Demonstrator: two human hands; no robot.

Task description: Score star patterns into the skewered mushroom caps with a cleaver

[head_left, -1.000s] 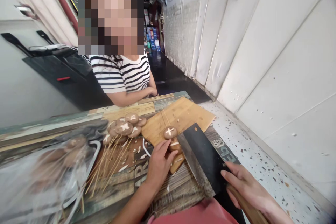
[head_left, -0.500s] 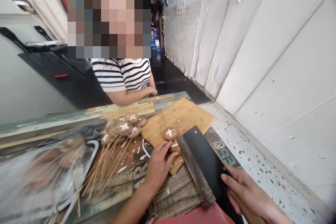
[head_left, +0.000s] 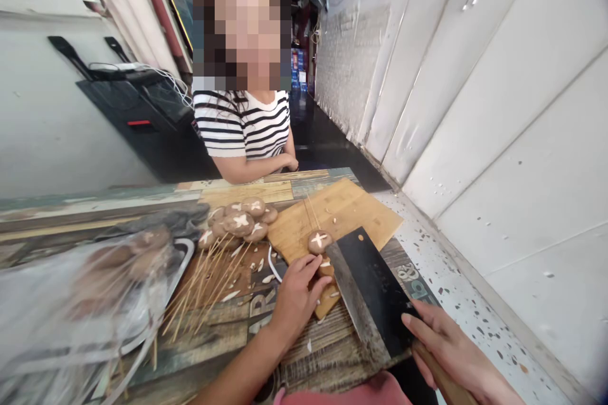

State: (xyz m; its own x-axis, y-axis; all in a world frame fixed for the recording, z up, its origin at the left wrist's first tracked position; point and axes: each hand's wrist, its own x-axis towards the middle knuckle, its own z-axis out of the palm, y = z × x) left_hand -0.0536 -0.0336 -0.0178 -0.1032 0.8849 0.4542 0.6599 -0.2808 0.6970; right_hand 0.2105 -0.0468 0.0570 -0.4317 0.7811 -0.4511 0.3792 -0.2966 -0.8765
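My right hand [head_left: 439, 342] is wrapped round the wooden handle of a cleaver [head_left: 375, 291], whose broad dark blade is beside my left fingertips. My left hand [head_left: 304, 285] has its thumb and fingers closed on a brown mushroom [head_left: 325, 265] with a pale cut in its cap, on the near part of the wooden cutting board [head_left: 365, 209]. Just beyond it, touching or nearly so, sits a mushroom with a white cross cut [head_left: 319, 242]. Two thin skewers [head_left: 312, 212] extend away from that one. My fingers partly hide the held mushroom.
Left of the board, several cross-cut mushrooms [head_left: 238, 223] are piled beside loose bamboo skewers [head_left: 204, 285] and white trimmings [head_left: 231, 296]. A plastic-covered white tray [head_left: 183, 259] stands at the left. Across the table sits a person in a striped top [head_left: 242, 130], forearms at the table edge.
The view has turned a little left, so the table and the person appear further right. Both hands keep their holds, and the blade stays close beside the left fingers.
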